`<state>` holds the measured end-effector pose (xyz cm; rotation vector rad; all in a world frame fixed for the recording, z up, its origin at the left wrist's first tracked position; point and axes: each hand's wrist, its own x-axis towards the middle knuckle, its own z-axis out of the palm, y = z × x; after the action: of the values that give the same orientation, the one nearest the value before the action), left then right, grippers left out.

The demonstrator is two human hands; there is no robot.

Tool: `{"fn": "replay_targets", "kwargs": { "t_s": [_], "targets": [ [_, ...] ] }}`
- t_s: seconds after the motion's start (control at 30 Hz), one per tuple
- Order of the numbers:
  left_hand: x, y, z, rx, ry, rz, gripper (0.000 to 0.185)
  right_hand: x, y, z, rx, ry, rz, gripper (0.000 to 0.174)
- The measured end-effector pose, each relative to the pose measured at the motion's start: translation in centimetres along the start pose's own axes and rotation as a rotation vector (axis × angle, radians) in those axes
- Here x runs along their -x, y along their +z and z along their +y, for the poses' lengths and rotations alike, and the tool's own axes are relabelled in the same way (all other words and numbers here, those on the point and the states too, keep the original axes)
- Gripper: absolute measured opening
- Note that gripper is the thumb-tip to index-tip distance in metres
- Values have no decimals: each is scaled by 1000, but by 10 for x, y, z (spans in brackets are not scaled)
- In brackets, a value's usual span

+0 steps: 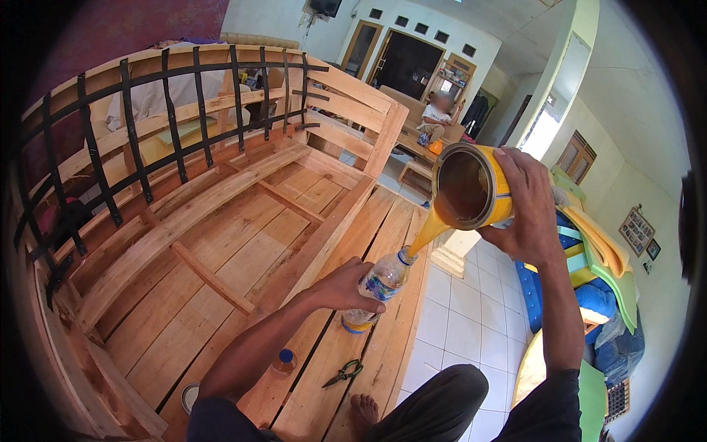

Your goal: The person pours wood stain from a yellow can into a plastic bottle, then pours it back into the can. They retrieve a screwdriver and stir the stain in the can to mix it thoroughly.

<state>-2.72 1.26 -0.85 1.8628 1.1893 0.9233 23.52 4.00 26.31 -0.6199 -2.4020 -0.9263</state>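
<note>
My right hand [527, 201] grips a yellow metal can [501, 207] tilted with its mouth to the left. An amber liquid stream [429, 229] runs from its rim into the neck of a clear plastic bottle [386, 279]. My left hand [342, 284] is wrapped around the bottle, which stands on wooden planks [323, 356]. A little yellow liquid shows at the bottle's bottom. Nearer to me on the planks are a small blue-capped container [284, 362] with amber contents and green-handled scissors or snips [343, 373].
A wooden seat frame [210, 282] with black webbing straps [179, 138] rises on the left. A round lid [190, 396] lies beside my left arm. Foam sheets [599, 243] and blue cushions [596, 298] are piled at right. A person [436, 119] sits at the back.
</note>
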Motion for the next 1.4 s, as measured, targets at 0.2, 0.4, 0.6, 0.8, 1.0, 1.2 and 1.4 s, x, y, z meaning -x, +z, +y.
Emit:
{"fn": "replay_targets", "kwargs": {
  "t_s": [0.2,0.4,0.6,0.8,1.0,1.2,1.4],
  "targets": [
    [1,-1,1,-10,10,12,91,-5,-5,2,17,-2,37,111],
    [2,-1,5,6,4,5,91,-5,-7,2,10,11,39,110],
    [3,-2,5,-9,19,1,91,-4,-5,2,36,-6,41,111],
    [2,-1,5,-1,18,-1,93,-3,-8,4,54,-4,41,112],
    [0,1,2,1,22,6,92,-2,-8,3,64,19,23,113],
    [1,1,1,-4,20,1,93,-1,-8,2,42,31,27,111],
    [3,3,1,8,16,10,88,2,-5,1,3,37,47,113]
  ]
}}
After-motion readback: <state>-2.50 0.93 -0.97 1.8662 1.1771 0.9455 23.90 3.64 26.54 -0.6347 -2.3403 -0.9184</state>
